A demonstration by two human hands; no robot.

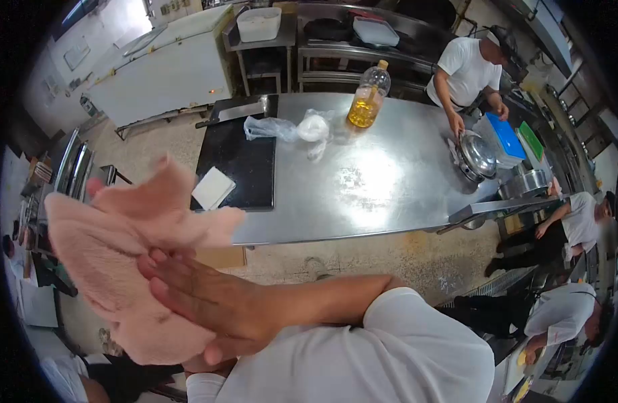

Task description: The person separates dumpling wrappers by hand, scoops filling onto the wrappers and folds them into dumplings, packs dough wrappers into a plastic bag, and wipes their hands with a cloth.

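A pink cloth (pixel 114 269) hangs in loose folds at the left, between the camera and the floor. My right hand (pixel 211 302) reaches across my body and is closed on the cloth, its fingers pressed together on the folds. Behind the cloth, most of my left hand (pixel 94 187) is hidden; only what looks like a blurred fingertip shows at the upper edge. Beyond the cloth, a folded white cloth (pixel 213 188) lies on a black board (pixel 236 161) at the left end of the steel table (pixel 309 221).
A cleaver (pixel 240 111), a plastic bag (pixel 272 129) and an oil bottle (pixel 368 101) stand or lie toward the table's far side. At its right end, a person (pixel 466 70) touches a lidded metal pan (pixel 477 156) near blue-lidded containers (pixel 503 138). More people are at the right.
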